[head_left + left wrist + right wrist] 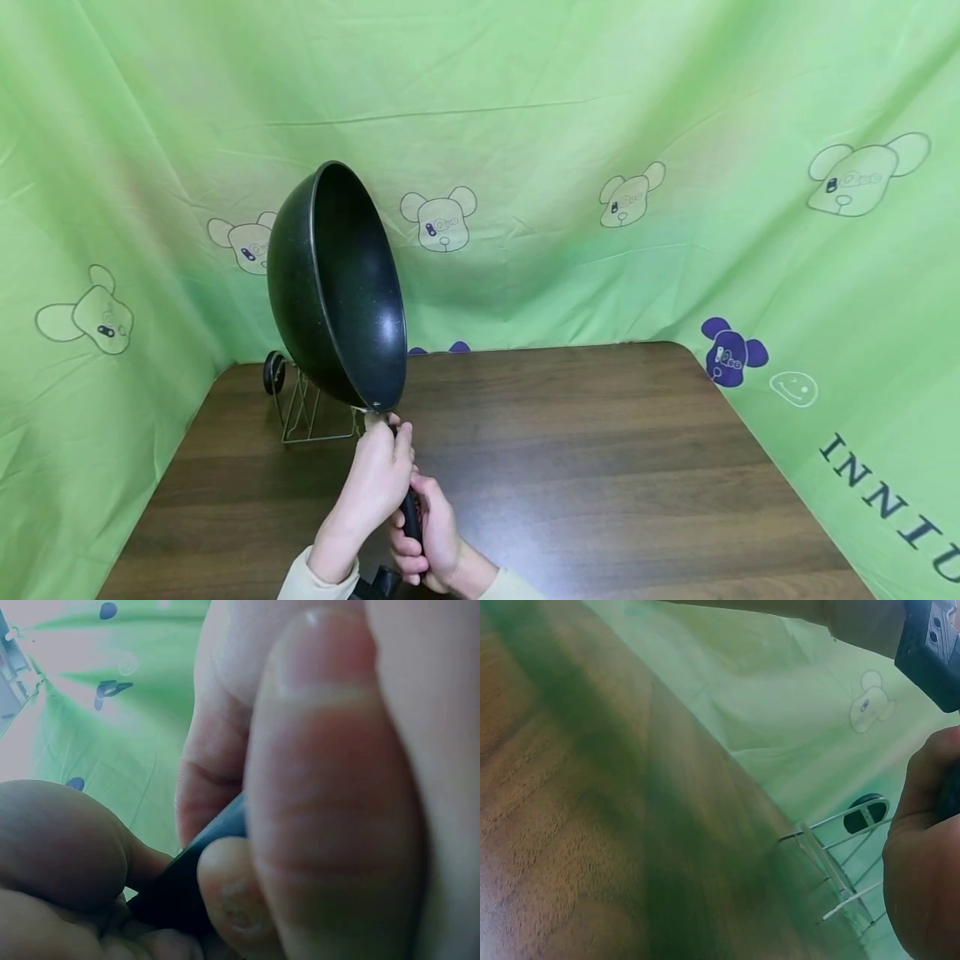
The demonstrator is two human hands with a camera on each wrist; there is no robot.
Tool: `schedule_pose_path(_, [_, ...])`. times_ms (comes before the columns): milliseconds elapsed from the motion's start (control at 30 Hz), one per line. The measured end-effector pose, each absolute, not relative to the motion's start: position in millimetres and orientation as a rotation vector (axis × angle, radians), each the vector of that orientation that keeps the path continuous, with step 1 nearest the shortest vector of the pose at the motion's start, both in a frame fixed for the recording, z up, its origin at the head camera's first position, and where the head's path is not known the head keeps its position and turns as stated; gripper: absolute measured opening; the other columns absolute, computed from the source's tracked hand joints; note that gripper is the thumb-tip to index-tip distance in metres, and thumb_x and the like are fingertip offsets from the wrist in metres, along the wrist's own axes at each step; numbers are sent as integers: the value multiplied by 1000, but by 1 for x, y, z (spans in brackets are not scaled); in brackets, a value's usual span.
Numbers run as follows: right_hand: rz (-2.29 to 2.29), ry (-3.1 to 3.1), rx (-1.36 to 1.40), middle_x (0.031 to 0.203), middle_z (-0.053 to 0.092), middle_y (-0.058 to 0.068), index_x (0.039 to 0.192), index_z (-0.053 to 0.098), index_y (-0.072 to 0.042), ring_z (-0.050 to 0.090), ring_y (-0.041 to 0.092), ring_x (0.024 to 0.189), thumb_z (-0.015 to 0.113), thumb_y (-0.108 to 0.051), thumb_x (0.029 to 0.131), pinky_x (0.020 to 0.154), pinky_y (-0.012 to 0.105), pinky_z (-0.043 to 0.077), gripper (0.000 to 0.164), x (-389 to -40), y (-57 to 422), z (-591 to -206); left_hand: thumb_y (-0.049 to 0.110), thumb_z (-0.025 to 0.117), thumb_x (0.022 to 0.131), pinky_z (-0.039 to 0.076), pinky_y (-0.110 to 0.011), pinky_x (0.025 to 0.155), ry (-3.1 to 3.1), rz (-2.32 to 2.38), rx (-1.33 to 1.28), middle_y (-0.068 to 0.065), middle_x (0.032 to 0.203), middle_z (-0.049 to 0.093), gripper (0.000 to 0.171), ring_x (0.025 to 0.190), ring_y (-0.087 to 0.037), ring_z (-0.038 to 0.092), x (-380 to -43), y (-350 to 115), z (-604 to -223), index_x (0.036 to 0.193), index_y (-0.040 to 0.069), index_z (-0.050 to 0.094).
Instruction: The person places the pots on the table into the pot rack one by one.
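Green cloth (525, 125) backs a brown table (600, 467); above it the black wok (300, 292) tilts on edge, left hand (378, 468) gripping its handle (412, 518) up high, right hand (444, 533) grasping lower. It looks rigid and front-heavy, probably safest held two-handed there.

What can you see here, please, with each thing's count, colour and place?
Table: 1, brown, lower head view.
Wok: 1, black, tipped up above the table.
Handle: 1, black, wok's near end.
Wire rack: 1, silvery, table's left side.
Round piece: 1, black, beside the rack.
Cloth: count unclear, green, around the table.
Bear prints: 5 outlined, 2 purple (one partly hidden), cloth, head view.
Smiley print: 1, white, cloth, right.
Lettering: 1 line, dark, cloth, lower right.
Sleeves: 2, cream, head view's bottom edge.
Wrist device: 1, black, left sleeve's cuff.
Left hand: 1, bare, gripping handle's upper part.
Right hand: 1, bare, gripping handle's lower part.
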State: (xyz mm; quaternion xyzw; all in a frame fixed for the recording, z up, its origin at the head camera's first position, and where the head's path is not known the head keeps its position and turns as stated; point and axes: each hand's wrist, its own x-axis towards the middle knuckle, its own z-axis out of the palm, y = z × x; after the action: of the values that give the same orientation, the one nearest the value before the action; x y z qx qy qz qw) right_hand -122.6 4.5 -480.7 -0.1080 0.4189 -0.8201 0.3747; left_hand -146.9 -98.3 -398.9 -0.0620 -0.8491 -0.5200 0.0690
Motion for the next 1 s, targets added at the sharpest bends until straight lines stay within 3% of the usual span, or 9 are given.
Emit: schedule_pose_path(1000, [-2051, 1074, -292, 44, 32, -13, 69, 40, -23, 30, -1, 31, 23, -56, 94, 31, 19, 28, 45, -123, -8, -481, 6, 44, 100, 46, -25, 55, -2582, -1514, -90, -1, 62, 49, 17, 54, -11, 51, -143, -110, -397, 110, -5, 37])
